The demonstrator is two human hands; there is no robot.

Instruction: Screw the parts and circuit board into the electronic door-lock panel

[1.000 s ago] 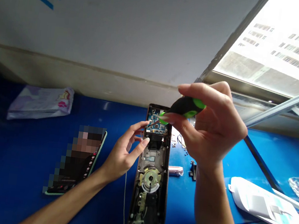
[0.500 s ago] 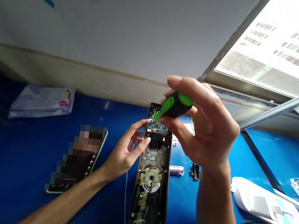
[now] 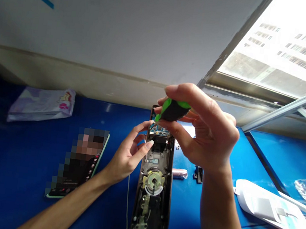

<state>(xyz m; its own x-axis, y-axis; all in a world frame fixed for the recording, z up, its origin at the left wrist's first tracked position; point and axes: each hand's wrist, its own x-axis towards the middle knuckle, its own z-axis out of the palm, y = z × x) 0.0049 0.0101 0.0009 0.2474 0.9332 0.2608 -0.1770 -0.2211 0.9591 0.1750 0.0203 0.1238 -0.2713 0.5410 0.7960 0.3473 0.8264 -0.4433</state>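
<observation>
A long dark door lock housing (image 3: 158, 160) lies open on the table, its round metal spindle part and a blue circuit board (image 3: 164, 129) showing inside. My right hand (image 3: 204, 128) is closed round the black and green handle of a screwdriver (image 3: 173, 110), tilted over the board at the housing's far end. The fingers partly cover the board, and the screwdriver's tip is hard to make out. At the housing's left rim is my left hand (image 3: 129, 156), its thumb over the edge and its index fingertip beside the screwdriver's lower end.
Left of the housing lies a phone (image 3: 81, 165), with a purple-white packet (image 3: 43, 104) behind it. To the right are a pink-wrapped cylinder (image 3: 179, 173), a small black plastic part (image 3: 198, 174) and a white lamp-like object (image 3: 272, 211). A thin white cable (image 3: 127, 205) runs alongside the housing.
My right hand and the screwdriver have shifted slightly left, and the handle sits at a different angle. My left hand stays at the rim. The whole view has moved a little.
</observation>
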